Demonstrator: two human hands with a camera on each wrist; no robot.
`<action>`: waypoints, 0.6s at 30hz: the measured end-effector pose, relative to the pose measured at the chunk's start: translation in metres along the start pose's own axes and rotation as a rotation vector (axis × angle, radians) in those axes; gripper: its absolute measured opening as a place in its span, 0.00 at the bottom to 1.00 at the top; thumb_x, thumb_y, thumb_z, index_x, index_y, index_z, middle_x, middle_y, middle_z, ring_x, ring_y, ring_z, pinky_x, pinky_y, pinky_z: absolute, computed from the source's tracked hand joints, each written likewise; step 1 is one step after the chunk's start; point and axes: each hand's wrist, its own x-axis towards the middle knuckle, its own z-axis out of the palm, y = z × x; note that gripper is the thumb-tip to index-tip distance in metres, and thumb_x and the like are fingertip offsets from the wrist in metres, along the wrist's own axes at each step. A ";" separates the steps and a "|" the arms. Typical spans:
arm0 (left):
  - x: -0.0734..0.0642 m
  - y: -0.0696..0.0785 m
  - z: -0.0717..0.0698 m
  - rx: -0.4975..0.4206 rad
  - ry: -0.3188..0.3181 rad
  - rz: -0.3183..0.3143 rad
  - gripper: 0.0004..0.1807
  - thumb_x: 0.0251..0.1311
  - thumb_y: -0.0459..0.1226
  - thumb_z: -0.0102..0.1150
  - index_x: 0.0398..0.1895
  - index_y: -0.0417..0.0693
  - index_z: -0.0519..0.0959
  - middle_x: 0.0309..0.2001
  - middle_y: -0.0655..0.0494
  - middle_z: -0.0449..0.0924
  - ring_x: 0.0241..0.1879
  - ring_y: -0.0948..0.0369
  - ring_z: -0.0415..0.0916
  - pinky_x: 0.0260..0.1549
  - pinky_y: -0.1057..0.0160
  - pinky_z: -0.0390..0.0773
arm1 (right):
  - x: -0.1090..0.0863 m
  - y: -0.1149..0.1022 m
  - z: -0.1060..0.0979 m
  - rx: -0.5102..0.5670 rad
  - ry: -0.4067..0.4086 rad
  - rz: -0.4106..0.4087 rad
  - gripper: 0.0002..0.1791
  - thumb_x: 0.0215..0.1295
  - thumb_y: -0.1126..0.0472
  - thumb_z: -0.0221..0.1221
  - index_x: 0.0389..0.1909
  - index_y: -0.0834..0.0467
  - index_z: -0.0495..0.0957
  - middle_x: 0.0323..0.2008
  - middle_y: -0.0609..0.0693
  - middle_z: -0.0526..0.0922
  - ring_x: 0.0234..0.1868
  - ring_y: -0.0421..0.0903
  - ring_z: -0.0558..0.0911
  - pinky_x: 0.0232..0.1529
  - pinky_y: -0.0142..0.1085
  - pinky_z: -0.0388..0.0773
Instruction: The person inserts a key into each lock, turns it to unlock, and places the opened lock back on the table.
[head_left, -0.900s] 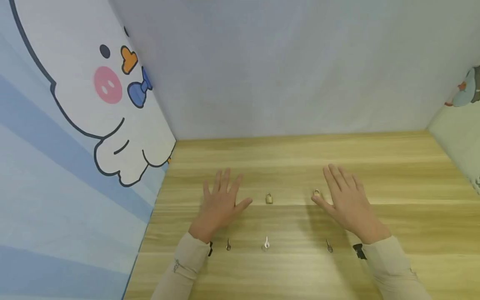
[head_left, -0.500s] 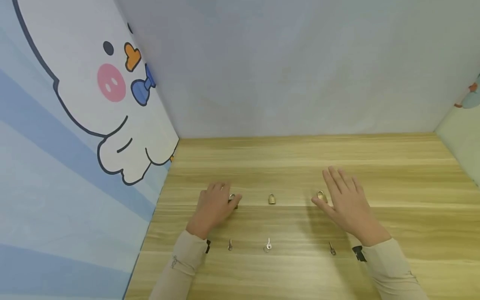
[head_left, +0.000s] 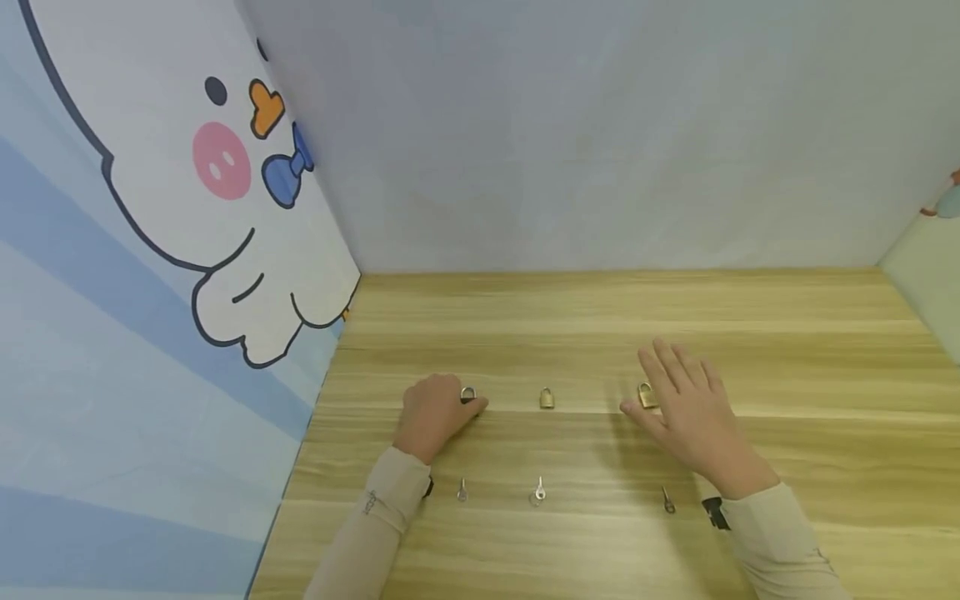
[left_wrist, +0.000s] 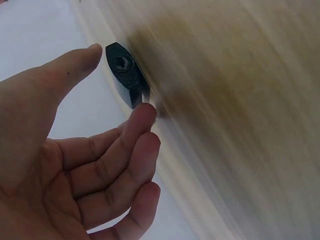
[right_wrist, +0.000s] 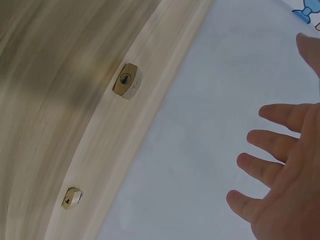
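Observation:
My left hand point(head_left: 437, 414) is at a black padlock point(left_wrist: 123, 65) with a silver shackle point(head_left: 468, 392). In the left wrist view its fingers are bent and the thumb is apart from the lock's body; the index fingertip overlaps the shackle end, and contact is unclear. My right hand point(head_left: 692, 412), fingers extended and spread, hovers beside a larger brass padlock point(head_left: 647, 396) and holds nothing. Between the hands lies a smaller brass padlock point(head_left: 547, 399). Both brass locks show their keyholes in the right wrist view.
Nearer me lie a left key point(head_left: 462, 490), a middle key point(head_left: 539, 492) with a ring and a darker right key point(head_left: 669, 500). They rest on a wood-grain table point(head_left: 600, 558). A pale wall point(head_left: 600, 142) borders the back; a cartoon-printed panel point(head_left: 157, 192) stands left.
My left hand's fingers have bent down from spread and straight, and the black padlock has come into sight beside the thumb. The right hand stays nearly in place. The head view has shifted slightly.

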 end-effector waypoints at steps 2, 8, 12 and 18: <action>0.002 0.001 0.000 -0.007 -0.026 -0.031 0.34 0.59 0.62 0.62 0.10 0.51 0.61 0.11 0.61 0.53 0.12 0.66 0.51 0.11 0.67 0.53 | 0.001 -0.001 0.001 -0.001 -0.003 -0.004 0.43 0.73 0.39 0.52 0.75 0.65 0.56 0.75 0.67 0.53 0.73 0.69 0.53 0.68 0.66 0.44; 0.006 -0.001 0.004 -0.069 -0.044 -0.048 0.31 0.59 0.57 0.66 0.12 0.51 0.63 0.12 0.61 0.56 0.12 0.65 0.53 0.11 0.67 0.55 | 0.003 -0.006 0.008 0.001 -0.001 -0.030 0.39 0.72 0.41 0.55 0.71 0.65 0.62 0.72 0.68 0.59 0.72 0.68 0.56 0.67 0.67 0.47; 0.008 -0.001 0.006 -0.082 -0.015 -0.028 0.29 0.60 0.52 0.65 0.11 0.51 0.62 0.12 0.61 0.55 0.12 0.65 0.52 0.10 0.67 0.55 | 0.006 -0.012 0.015 0.002 0.011 -0.071 0.34 0.70 0.45 0.59 0.66 0.67 0.68 0.68 0.69 0.64 0.70 0.68 0.59 0.66 0.66 0.52; 0.009 0.000 0.006 -0.087 0.002 -0.024 0.28 0.59 0.50 0.64 0.10 0.52 0.60 0.11 0.62 0.52 0.12 0.66 0.50 0.10 0.67 0.54 | 0.009 -0.027 0.034 -0.004 0.087 -0.147 0.27 0.65 0.52 0.66 0.56 0.67 0.76 0.57 0.66 0.76 0.60 0.66 0.73 0.61 0.62 0.65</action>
